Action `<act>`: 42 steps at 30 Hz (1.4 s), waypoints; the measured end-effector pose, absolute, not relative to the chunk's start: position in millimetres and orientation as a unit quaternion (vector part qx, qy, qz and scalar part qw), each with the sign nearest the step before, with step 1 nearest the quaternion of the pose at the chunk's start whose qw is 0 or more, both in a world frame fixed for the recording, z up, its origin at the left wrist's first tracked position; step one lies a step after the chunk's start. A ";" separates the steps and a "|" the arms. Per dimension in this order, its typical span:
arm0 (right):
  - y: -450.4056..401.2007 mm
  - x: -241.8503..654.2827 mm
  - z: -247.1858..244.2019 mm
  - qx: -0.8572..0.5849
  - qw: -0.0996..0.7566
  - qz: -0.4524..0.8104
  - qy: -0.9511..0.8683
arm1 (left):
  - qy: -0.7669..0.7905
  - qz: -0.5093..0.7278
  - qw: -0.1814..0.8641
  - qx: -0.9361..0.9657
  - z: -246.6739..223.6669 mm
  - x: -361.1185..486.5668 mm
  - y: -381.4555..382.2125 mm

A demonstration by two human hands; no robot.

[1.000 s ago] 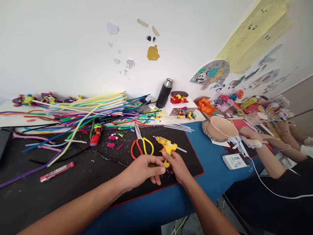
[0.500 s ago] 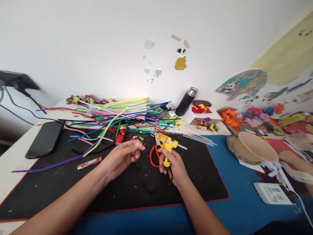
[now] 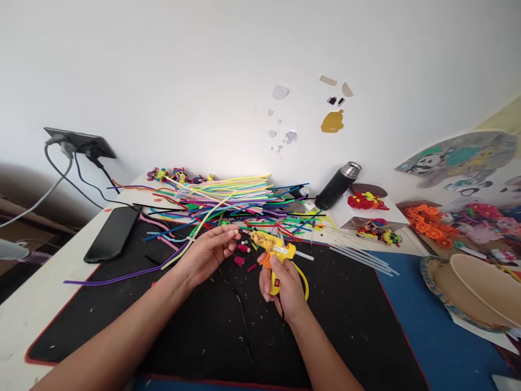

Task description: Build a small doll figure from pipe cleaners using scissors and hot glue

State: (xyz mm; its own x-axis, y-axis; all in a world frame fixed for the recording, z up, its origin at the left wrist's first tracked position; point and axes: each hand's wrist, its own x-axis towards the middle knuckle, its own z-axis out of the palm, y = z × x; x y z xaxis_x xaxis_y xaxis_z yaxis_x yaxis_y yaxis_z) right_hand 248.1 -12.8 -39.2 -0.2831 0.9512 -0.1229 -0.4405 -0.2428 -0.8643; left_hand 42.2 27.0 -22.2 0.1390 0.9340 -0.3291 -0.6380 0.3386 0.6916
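Observation:
My right hand [image 3: 287,285] is wrapped round the handle of a yellow hot glue gun [image 3: 264,241], with a finger at its orange trigger. A clear glue stick [image 3: 304,255] pokes out of the gun's back end. The nozzle points left, close to the fingertips of my left hand [image 3: 214,250]. Thumb and forefinger of that hand are pinched together; what is between them is too small to make out. Small pink pieces [image 3: 240,260] lie on the black mat [image 3: 195,331] between the hands. Behind my right hand a yellow loop [image 3: 305,282] shows in part.
A heap of coloured pipe cleaners [image 3: 228,195] lies along the wall. To the left is a black phone [image 3: 114,233]. A black flask [image 3: 337,184] leans by a white box [image 3: 372,209]. Glue sticks [image 3: 364,258] and a bowl [image 3: 484,282] are on the right.
The view has swung left. The glue gun's nozzle and my left fingertips have come closer together. The red handle loop and the red-wrapped figure seen before are now out of sight.

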 end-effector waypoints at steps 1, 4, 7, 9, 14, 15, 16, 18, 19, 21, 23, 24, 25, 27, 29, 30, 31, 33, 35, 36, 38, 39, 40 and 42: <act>-14.2 250.4 -43.0 -0.347 0.485 0.712 -0.372 | 0.378 0.537 0.726 0.202 -22.3 42.4 27.5; -17.1 257.7 -47.4 -0.366 0.489 0.700 -0.370 | 0.395 0.532 0.718 0.213 -23.3 43.6 27.7; -18.3 260.8 -45.0 -0.388 0.497 0.681 -0.373 | 0.407 0.527 0.711 0.226 -23.2 44.6 26.5; -19.7 260.0 -43.1 -0.401 0.480 0.675 -0.391 | 0.411 0.525 0.707 0.236 -21.6 45.0 25.3; -25.2 255.1 -41.6 -0.446 0.435 0.641 -0.448 | 0.420 0.525 0.687 0.274 -15.7 45.5 22.6; -26.1 254.6 -41.3 -0.451 0.434 0.635 -0.453 | 0.424 0.526 0.682 0.281 -14.8 45.4 22.4; -26.8 254.4 -40.9 -0.454 0.435 0.630 -0.456 | 0.427 0.526 0.677 0.287 -14.2 45.3 22.2; -27.7 254.3 -39.5 -0.459 0.437 0.624 -0.457 | 0.433 0.527 0.668 0.297 -13.6 44.9 22.2; -28.0 254.4 -38.6 -0.462 0.437 0.621 -0.457 | 0.436 0.527 0.665 0.300 -13.7 44.6 22.2; -28.4 254.5 -36.8 -0.471 0.436 0.616 -0.457 | 0.441 0.526 0.660 0.306 -14.4 44.3 22.2; -28.8 254.4 -35.6 -0.477 0.432 0.612 -0.460 | 0.445 0.523 0.656 0.313 -15.6 44.2 22.1; -29.1 254.3 -35.5 -0.480 0.431 0.610 -0.461 | 0.447 0.522 0.654 0.316 -16.2 44.2 21.9; -29.4 254.2 -35.6 -0.483 0.429 0.608 -0.462 | 0.448 0.521 0.652 0.320 -16.9 44.3 21.8; -29.9 254.0 -36.5 -0.488 0.426 0.605 -0.463 | 0.450 0.520 0.649 0.326 -17.8 44.7 21.4; -30.2 253.9 -37.6 -0.493 0.427 0.599 -0.465 | 0.451 0.519 0.647 0.330 -18.1 45.0 21.2; -30.3 253.9 -37.8 -0.494 0.427 0.596 -0.467 | 0.452 0.518 0.646 0.331 -18.0 45.2 21.2; -30.3 253.9 -37.8 -0.495 0.428 0.593 -0.469 | 0.453 0.518 0.645 0.332 -17.9 45.4 21.2; -30.1 253.9 -36.8 -0.496 0.425 0.589 -0.476 | 0.455 0.517 0.645 0.331 -17.5 45.6 21.2; -29.9 253.9 -35.6 -0.496 0.421 0.586 -0.483 | 0.457 0.516 0.645 0.330 -17.4 45.6 21.3; -29.9 253.9 -35.3 -0.497 0.421 0.584 -0.485 | 0.457 0.516 0.645 0.330 -17.5 45.6 21.3; -30.2 253.6 -35.7 -0.498 0.423 0.580 -0.486 | 0.456 0.515 0.645 0.332 -17.9 45.6 21.3; -30.3 253.4 -36.2 -0.499 0.425 0.578 -0.485 | 0.455 0.515 0.646 0.333 -18.1 45.7 21.3; -30.5 253.3 -36.7 -0.500 0.428 0.576 -0.485 | 0.453 0.515 0.646 0.334 -18.3 45.8 21.2; -30.7 253.1 -36.9 -0.502 0.431 0.572 -0.485 | 0.452 0.515 0.647 0.334 -18.5 46.0 21.0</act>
